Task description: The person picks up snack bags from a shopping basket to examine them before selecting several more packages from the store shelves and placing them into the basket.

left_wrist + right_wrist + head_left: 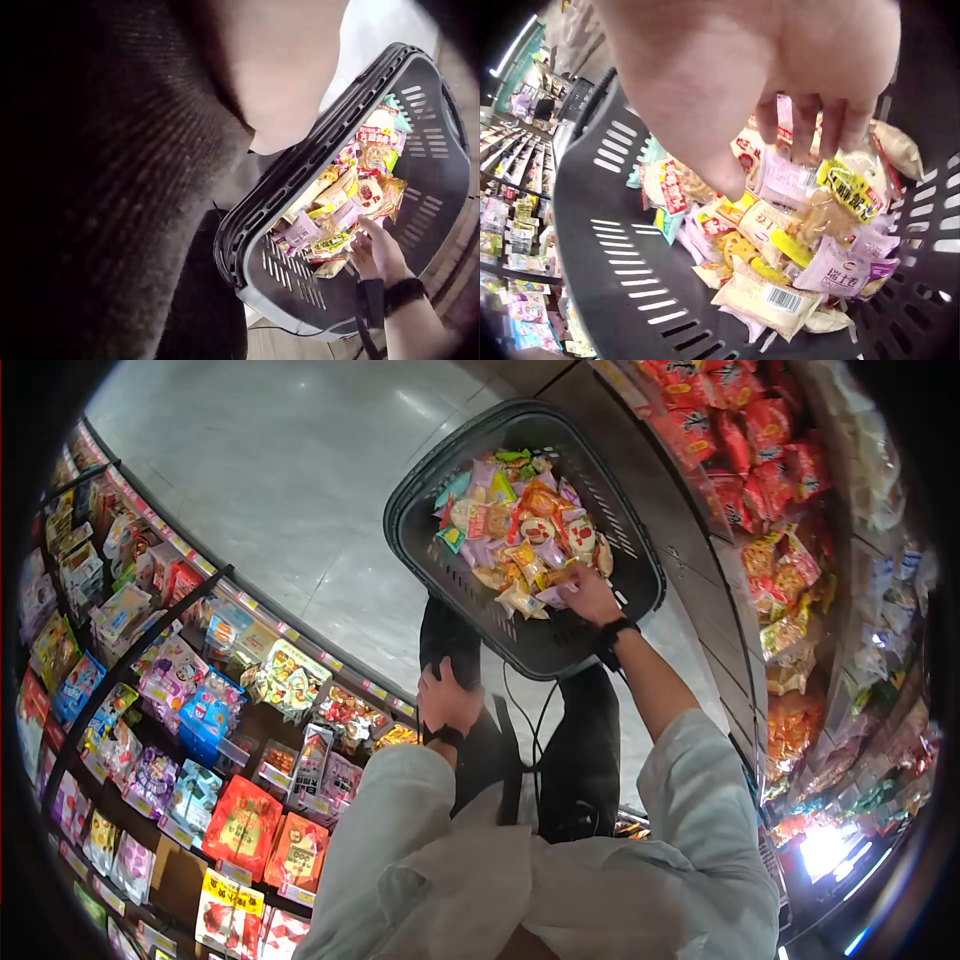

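A dark grey basket (405,525) holds a heap of small wrapped snacks (769,225). The right hand (590,597), with a black band at its wrist, reaches inside over the near right part of the heap. Its fingers (802,124) hang down onto the packets, by a light purple packet (784,178), with the thumb apart from them. A purple roll-cake packet (836,268) and a beige packet with a barcode (769,298) lie close by. The left hand (447,700) rests on the person's left leg, outside the basket; only part of it shows in the left wrist view.
Shelves of bagged snacks (245,825) curve along the left, with black dividers (140,660). Bins of red-wrapped snacks (770,470) line the right. Grey floor (280,460) runs between them. Cables (540,715) hang in front of the legs.
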{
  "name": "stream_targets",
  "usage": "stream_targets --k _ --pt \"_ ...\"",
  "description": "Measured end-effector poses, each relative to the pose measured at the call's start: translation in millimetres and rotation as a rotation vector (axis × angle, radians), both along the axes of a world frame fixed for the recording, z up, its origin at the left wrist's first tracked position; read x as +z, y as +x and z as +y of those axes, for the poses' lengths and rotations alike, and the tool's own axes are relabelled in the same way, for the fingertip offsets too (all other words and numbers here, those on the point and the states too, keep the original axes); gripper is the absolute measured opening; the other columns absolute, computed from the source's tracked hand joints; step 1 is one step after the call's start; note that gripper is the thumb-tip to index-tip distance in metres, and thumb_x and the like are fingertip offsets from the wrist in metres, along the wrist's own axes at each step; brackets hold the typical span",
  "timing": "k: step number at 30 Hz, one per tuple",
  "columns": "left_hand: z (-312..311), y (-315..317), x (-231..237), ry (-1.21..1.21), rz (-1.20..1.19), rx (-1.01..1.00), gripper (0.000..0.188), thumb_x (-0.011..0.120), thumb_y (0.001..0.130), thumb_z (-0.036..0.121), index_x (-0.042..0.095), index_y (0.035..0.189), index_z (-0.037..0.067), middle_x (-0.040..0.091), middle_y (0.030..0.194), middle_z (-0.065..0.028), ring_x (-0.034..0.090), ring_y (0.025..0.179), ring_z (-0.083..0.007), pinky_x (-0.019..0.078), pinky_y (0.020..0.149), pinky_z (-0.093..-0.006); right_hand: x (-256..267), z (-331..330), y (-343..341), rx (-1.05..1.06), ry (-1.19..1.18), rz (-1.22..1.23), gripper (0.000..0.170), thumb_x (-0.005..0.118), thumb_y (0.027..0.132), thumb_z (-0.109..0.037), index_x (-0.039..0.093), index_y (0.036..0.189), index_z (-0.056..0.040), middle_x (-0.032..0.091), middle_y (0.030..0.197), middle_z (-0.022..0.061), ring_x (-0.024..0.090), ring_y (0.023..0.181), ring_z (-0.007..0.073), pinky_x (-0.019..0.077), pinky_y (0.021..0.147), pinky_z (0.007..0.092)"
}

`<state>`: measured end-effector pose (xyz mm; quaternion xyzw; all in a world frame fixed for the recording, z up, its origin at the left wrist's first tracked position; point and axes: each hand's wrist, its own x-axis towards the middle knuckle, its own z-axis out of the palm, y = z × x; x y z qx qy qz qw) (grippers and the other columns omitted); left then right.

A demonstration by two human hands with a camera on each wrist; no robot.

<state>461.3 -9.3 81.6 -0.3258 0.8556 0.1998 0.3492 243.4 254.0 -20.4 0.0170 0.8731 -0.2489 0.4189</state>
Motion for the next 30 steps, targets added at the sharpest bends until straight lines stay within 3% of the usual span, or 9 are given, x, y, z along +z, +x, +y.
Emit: stream_targets --k 5,8,9,12,16,17,20,25,30 --pt "7 -17 1 -0.046 -0.017 -0.048 0.077 0.079 0.074 0.041 0.058 0.143 0.014 0.054 0.148 -0.0233 0.052 0.136 -0.0437 0.0452 0.111 -0.0548 -86 -53 10 -0.005 0.199 0.258 0.101 0.087 0.075 -0.048 0.038 0.152 -0.0045 0.050 0.148 0.0271 0.049 0.138 0.0445 0.0388 0.116 0.0520" --pt "5 -18 -5 -0.058 -0.014 -0.060 0.075 0.079 0.075 0.042 0.059 0.142 0.014 0.055 0.147 -0.0216 0.052 0.135 -0.0434 0.0457 0.111 -0.0546 -98 -79 22 -0.020 0.362 0.343 0.112 0.090 0.070 -0.052 0.035 0.153 -0.0017 0.046 0.152 0.0229 0.044 0.142 0.0401 0.0313 0.120 0.0532" --pt "5 -17 -4 -0.059 -0.013 -0.067 0.075 0.078 0.075 0.043 0.059 0.141 0.014 0.055 0.147 -0.0212 0.052 0.135 -0.0433 0.0458 0.110 -0.0545 -102 -84 26 -0.037 0.385 0.469 0.112 0.091 0.067 -0.051 0.038 0.151 -0.0002 0.051 0.145 0.0208 0.048 0.137 0.0379 0.0320 0.120 0.0519" --pt "8 -20 -4 -0.085 0.033 -0.054 0.072 0.081 0.071 0.038 0.063 0.134 0.011 0.058 0.141 -0.0226 0.055 0.129 -0.0442 0.0482 0.108 -0.0546 -106 -83 21 -0.041 0.422 0.345 0.108 0.091 0.067 -0.050 0.040 0.148 -0.0011 0.056 0.138 0.0194 0.049 0.133 0.0379 0.0323 0.119 0.0519" --pt "12 -24 -5 -0.096 0.014 -0.082 0.072 0.081 0.072 0.040 0.063 0.136 0.012 0.057 0.143 -0.0223 0.055 0.131 -0.0435 0.0478 0.108 -0.0543 -99 -65 8 -0.033 0.203 0.444 0.095 0.090 0.069 -0.042 0.046 0.143 -0.0014 0.059 0.130 0.0192 0.050 0.130 0.0386 0.0344 0.116 0.0524" --pt "12 -26 -4 -0.098 -0.004 -0.094 0.072 0.080 0.073 0.041 0.062 0.136 0.013 0.056 0.144 -0.0218 0.054 0.132 -0.0429 0.0473 0.109 -0.0541 -97 -61 5 0.065 0.188 0.431 0.090 0.088 0.071 -0.038 0.047 0.143 -0.0020 0.057 0.133 0.0197 0.050 0.131 0.0389 0.0351 0.115 0.0520" --pt "17 -26 -2 -0.114 -0.034 -0.111 0.072 0.080 0.074 0.043 0.062 0.136 0.014 0.056 0.146 -0.0213 0.053 0.134 -0.0422 0.0468 0.109 -0.0539 -87 -55 3 0.244 0.134 0.295 0.091 0.088 0.073 -0.040 0.046 0.145 -0.0039 0.053 0.138 0.0197 0.049 0.132 0.0393 0.0349 0.116 0.0521" --pt "16 -33 -6 -0.123 -0.019 -0.117 0.070 0.079 0.073 0.042 0.063 0.135 0.013 0.057 0.145 -0.0209 0.054 0.133 -0.0415 0.0473 0.109 -0.0531 -102 -72 16 0.253 0.229 0.272 0.108 0.095 0.066 -0.041 0.039 0.153 -0.0107 0.054 0.134 0.0178 0.051 0.129 0.0381 0.0395 0.111 0.0503" --pt "13 -37 -4 -0.124 -0.016 -0.127 0.069 0.079 0.073 0.042 0.064 0.134 0.014 0.058 0.143 -0.0203 0.055 0.131 -0.0407 0.0482 0.107 -0.0521 -93 -74 14 0.151 0.108 0.393 0.106 0.093 0.067 -0.036 0.040 0.153 -0.0079 0.055 0.129 0.0177 0.052 0.125 0.0381 0.0395 0.109 0.0491"
